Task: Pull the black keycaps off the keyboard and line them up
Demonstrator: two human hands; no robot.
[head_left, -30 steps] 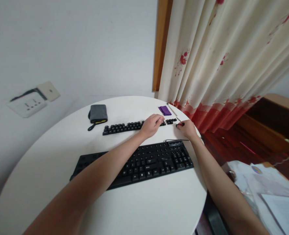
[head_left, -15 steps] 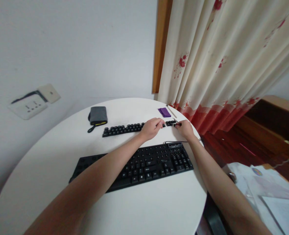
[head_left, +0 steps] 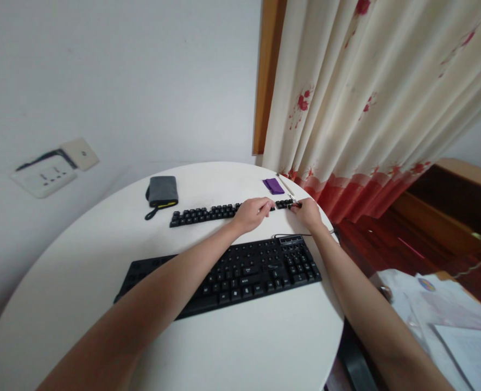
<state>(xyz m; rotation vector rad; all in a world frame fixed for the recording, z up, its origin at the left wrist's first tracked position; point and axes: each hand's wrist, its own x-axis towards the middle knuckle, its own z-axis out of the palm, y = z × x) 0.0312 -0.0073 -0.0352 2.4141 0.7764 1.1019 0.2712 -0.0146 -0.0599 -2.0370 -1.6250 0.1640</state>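
My left hand (head_left: 253,213) is closed, its fingers curled over a row of loose black keycaps (head_left: 203,215); whatever lies under its fingers is hidden. Close by on the right, my right hand (head_left: 307,213) pinches a small dark tool with thin metal wire-like ends (head_left: 292,199), beside the right-hand keycaps (head_left: 283,204). The tool is too small to make out fully. Nearer to me lies a black keyboard (head_left: 260,269), partly covered by my left forearm. Its left part shows bare key positions.
A grey zip pouch (head_left: 163,191) with a wrist loop lies at the back left of the round white table (head_left: 81,260). A folded purple cloth (head_left: 273,185) and a thin pale stick (head_left: 286,185) lie at the back right. Papers (head_left: 464,336) lie right of the table.
The tool's metal end in my right hand has shifted slightly. My left hand stays nearly where it was; the whole view has moved a little.
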